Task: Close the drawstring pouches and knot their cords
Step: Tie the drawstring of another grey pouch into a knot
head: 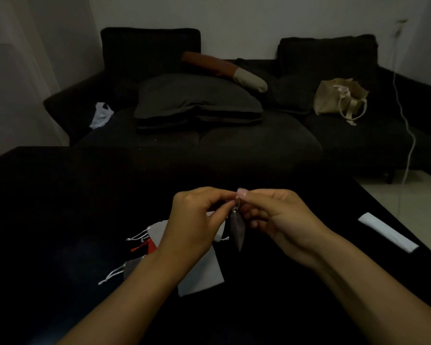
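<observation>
Left hand and right hand pinch grey pouch's cord; near-left pile of pouches, progress unclear.

The left hand hides the cords of the grey pouch.

Five pouches; two hands; one tote.

grey pouch, black table, beige bag
</observation>
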Tool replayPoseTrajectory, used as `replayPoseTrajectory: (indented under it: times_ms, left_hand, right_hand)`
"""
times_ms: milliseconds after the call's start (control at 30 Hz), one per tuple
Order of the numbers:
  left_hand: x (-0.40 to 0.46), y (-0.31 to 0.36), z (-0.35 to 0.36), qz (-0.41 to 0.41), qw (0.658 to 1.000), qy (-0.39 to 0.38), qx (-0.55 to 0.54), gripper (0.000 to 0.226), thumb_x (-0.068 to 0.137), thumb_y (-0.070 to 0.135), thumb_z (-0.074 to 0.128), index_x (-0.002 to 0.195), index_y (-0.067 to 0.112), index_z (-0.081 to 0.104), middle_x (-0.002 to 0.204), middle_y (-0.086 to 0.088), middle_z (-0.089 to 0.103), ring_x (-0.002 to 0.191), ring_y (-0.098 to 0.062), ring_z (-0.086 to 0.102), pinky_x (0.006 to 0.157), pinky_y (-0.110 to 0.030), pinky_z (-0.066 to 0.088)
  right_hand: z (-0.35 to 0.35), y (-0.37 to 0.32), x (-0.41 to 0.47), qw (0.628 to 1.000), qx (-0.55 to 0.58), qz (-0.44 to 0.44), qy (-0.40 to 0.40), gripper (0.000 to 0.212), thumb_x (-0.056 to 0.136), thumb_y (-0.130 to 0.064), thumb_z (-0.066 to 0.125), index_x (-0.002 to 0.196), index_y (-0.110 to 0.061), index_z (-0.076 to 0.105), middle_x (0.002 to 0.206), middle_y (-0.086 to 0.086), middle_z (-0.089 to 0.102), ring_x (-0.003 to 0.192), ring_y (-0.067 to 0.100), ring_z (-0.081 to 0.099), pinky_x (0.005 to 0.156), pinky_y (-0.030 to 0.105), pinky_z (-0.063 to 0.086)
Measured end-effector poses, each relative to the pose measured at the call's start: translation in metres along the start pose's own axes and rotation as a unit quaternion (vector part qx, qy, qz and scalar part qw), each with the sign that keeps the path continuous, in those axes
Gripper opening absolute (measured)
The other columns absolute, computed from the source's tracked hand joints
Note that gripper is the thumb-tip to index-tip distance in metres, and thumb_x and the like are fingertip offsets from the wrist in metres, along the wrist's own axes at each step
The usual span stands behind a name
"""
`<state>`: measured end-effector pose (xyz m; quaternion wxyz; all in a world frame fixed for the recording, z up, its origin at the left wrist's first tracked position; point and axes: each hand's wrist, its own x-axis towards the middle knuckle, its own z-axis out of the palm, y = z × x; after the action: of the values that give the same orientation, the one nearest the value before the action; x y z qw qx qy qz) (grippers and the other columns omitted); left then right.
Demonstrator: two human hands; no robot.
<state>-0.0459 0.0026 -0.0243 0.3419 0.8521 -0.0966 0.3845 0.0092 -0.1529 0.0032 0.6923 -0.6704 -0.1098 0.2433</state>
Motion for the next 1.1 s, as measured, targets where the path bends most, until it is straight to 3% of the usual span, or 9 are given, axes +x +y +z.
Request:
replayPoseTrajectory:
  times_ms: [67,200,400,500,567,700,833,1000,1100]
  left_hand:
    - [-0.001,0.000,0.001,0.015,1.000,0.003,0.016,0.019,0.081,0.006,0.078,0.099,0.013,0.078,0.091,0.005,0.076,0.086,0.000,0.068,0.076,-0.008,0.051]
    - [-0.004,0.003,0.005,0.039,0.999,0.012,0.026,0.016,0.081,0.007,0.078,0.096,0.012,0.078,0.088,0.004,0.076,0.084,-0.001,0.068,0.076,-0.010,0.052]
    - [-0.004,0.005,0.005,0.032,0.998,0.032,0.040,0.012,0.084,0.011,0.075,0.096,0.014,0.077,0.089,0.007,0.074,0.085,0.001,0.067,0.076,-0.010,0.051]
    - [-0.006,0.011,0.007,-0.060,0.995,0.066,-0.047,0.011,0.087,0.010,0.072,0.095,0.017,0.075,0.087,0.013,0.073,0.081,0.004,0.069,0.072,-0.008,0.050]
    - [-0.005,0.015,0.010,-0.155,0.976,0.070,-0.136,0.010,0.090,0.009,0.068,0.093,0.018,0.072,0.083,0.010,0.072,0.078,0.001,0.070,0.068,-0.010,0.052]
    - [-0.003,0.020,0.014,-0.269,0.931,0.070,-0.238,0.007,0.096,0.014,0.060,0.095,0.016,0.067,0.085,-0.001,0.072,0.080,-0.007,0.072,0.067,-0.016,0.054]
    - [-0.002,0.016,0.014,-0.310,0.913,0.082,-0.252,0.014,0.100,0.020,0.052,0.103,0.013,0.064,0.088,-0.004,0.071,0.080,-0.008,0.071,0.066,-0.018,0.053]
    - [0.000,0.020,0.013,-0.329,0.893,0.109,-0.289,0.019,0.103,0.020,0.047,0.102,0.010,0.063,0.086,-0.002,0.072,0.075,-0.005,0.070,0.062,-0.015,0.052]
    - [0.001,0.023,0.014,-0.351,0.872,0.118,-0.320,0.023,0.103,0.022,0.045,0.103,0.008,0.063,0.083,-0.003,0.071,0.069,-0.004,0.069,0.057,-0.014,0.051]
  right_hand:
    - [0.001,-0.001,0.002,0.999,0.035,0.011,0.016,0.036,0.090,-0.034,0.066,0.093,0.001,0.074,0.073,0.007,0.066,0.066,0.013,0.059,0.064,0.025,0.045]
    - [0.003,0.002,0.001,0.998,0.039,0.041,0.016,0.024,0.092,-0.025,0.065,0.080,-0.006,0.074,0.067,0.003,0.061,0.058,0.009,0.055,0.056,0.019,0.045]
    - [0.012,0.010,0.005,0.994,0.103,0.034,0.023,0.020,0.094,-0.017,0.062,0.090,-0.001,0.072,0.067,0.004,0.058,0.059,0.008,0.052,0.054,0.018,0.043]
    - [0.016,0.011,0.006,0.992,0.126,0.013,0.021,0.021,0.094,-0.016,0.061,0.097,0.002,0.071,0.068,0.005,0.058,0.060,0.009,0.052,0.056,0.019,0.043]
    - [0.019,0.013,0.006,0.993,0.110,-0.026,0.031,0.020,0.094,-0.015,0.061,0.091,0.003,0.070,0.066,0.006,0.058,0.059,0.010,0.051,0.055,0.019,0.043]
    - [0.017,0.015,0.006,0.989,-0.023,-0.125,0.078,0.021,0.093,-0.013,0.063,0.080,0.001,0.072,0.065,0.005,0.066,0.058,0.007,0.059,0.054,0.016,0.047]
    - [0.016,0.012,0.001,0.969,-0.111,-0.206,0.078,0.015,0.092,-0.011,0.066,0.080,-0.008,0.074,0.069,0.000,0.072,0.061,0.000,0.064,0.057,0.012,0.048]
    - [0.011,0.011,0.004,0.952,-0.125,-0.260,0.101,0.013,0.091,-0.013,0.067,0.082,-0.009,0.076,0.076,0.007,0.074,0.076,0.023,0.073,0.070,0.034,0.061]
    - [0.010,0.008,0.003,0.943,-0.143,-0.279,0.107,0.012,0.091,-0.013,0.068,0.083,-0.011,0.076,0.077,0.005,0.074,0.076,0.020,0.072,0.070,0.030,0.060]
